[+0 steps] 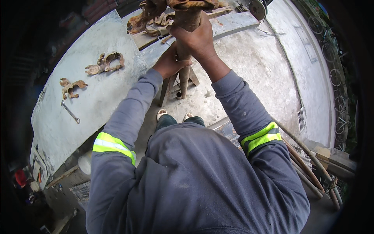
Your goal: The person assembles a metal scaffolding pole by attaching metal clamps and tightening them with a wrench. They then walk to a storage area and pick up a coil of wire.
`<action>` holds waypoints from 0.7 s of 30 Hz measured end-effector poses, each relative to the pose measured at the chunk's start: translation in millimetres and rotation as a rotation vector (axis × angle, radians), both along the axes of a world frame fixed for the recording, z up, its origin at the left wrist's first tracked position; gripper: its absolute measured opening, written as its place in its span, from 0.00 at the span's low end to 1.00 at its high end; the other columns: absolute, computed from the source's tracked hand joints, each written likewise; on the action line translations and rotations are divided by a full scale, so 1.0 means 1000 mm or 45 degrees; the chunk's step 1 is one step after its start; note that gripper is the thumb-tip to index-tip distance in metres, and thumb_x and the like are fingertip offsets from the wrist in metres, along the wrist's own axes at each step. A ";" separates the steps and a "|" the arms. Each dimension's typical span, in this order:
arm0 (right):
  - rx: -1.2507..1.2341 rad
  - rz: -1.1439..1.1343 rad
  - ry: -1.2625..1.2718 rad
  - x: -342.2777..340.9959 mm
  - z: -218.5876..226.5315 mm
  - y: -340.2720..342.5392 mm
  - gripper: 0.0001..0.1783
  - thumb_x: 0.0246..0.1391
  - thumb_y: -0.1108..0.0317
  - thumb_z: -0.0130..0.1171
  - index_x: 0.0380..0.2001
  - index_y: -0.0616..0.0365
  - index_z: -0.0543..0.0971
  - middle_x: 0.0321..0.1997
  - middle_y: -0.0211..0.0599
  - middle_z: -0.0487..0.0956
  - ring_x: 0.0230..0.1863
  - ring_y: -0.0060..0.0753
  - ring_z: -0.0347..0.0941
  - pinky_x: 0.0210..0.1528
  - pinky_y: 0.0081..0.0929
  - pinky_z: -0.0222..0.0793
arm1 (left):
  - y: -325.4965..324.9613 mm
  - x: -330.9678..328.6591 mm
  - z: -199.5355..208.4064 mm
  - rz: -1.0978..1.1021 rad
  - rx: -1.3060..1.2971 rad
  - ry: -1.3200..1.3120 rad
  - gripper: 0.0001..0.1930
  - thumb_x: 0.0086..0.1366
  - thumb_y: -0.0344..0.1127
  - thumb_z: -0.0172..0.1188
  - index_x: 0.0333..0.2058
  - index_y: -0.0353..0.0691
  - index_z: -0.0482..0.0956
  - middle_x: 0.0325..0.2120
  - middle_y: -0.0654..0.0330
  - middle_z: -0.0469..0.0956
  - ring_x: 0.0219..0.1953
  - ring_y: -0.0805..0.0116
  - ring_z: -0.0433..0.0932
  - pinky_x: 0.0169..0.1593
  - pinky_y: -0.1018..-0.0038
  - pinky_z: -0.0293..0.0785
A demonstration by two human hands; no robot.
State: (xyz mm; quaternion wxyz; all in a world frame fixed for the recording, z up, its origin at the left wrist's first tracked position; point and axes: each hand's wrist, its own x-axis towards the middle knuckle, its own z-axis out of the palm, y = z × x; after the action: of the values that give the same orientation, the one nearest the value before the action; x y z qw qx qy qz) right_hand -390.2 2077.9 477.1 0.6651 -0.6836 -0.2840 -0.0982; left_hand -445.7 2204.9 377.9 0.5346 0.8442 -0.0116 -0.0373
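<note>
In front of me stands a worn metal pipe point(188, 21), its lower end reaching down toward the floor. My right hand point(196, 40) is wrapped around its upper part. Just below, my left hand point(170, 63) grips the same pipe, its thumb lying across the front. A rusty scaffold clamp point(194, 5) sits at the pipe's top, cut off by the upper edge of the view. Another rusty clamp point(141, 22) is close by on the left. Two more clamps, one larger point(112, 62) and one smaller point(71, 87), lie on the pale tabletop point(58, 128) beside a combination wrench point(70, 112).
A wooden trestle leg point(166, 91) stands beside the pipe's lower end. Beyond my hands is a board bench point(237, 26) with a round disc point(257, 9) at its end. Long pipes point(306, 150) lie at my right. Wheels point(335, 78) line the far right side.
</note>
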 end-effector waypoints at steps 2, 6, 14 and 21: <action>-0.035 0.024 0.053 -0.002 -0.001 -0.001 0.29 0.39 0.63 0.73 0.46 0.60 0.77 0.40 0.40 0.83 0.42 0.36 0.81 0.48 0.34 0.76 | 0.004 0.001 -0.002 -0.026 0.087 -0.002 0.43 0.56 0.42 0.75 0.65 0.35 0.63 0.57 0.44 0.77 0.60 0.51 0.77 0.63 0.61 0.74; -0.059 0.043 0.029 -0.006 -0.006 0.003 0.29 0.38 0.63 0.74 0.45 0.60 0.77 0.40 0.42 0.82 0.42 0.36 0.80 0.48 0.35 0.75 | 0.008 -0.004 -0.008 -0.005 0.190 0.003 0.44 0.56 0.45 0.75 0.66 0.35 0.62 0.57 0.43 0.77 0.60 0.49 0.77 0.63 0.59 0.73; 0.022 0.097 -0.009 -0.002 -0.017 0.000 0.38 0.38 0.56 0.78 0.52 0.60 0.74 0.44 0.43 0.81 0.45 0.40 0.80 0.51 0.36 0.75 | 0.007 -0.007 -0.015 0.050 0.001 0.018 0.45 0.57 0.43 0.74 0.67 0.35 0.60 0.59 0.43 0.75 0.62 0.49 0.75 0.64 0.61 0.72; -0.023 -0.021 -0.064 -0.011 -0.036 0.001 0.38 0.38 0.56 0.79 0.52 0.61 0.74 0.44 0.45 0.81 0.46 0.46 0.80 0.51 0.39 0.75 | -0.004 -0.008 -0.026 0.101 0.181 -0.131 0.46 0.57 0.40 0.74 0.69 0.37 0.56 0.61 0.42 0.73 0.64 0.48 0.73 0.66 0.61 0.70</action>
State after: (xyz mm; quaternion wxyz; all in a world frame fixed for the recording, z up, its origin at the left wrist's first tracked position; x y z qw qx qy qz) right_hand -401.0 2078.6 440.9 0.6509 -0.6892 -0.2956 -0.1183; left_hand -454.2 2201.0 351.7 0.4731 0.8806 -0.0029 0.0266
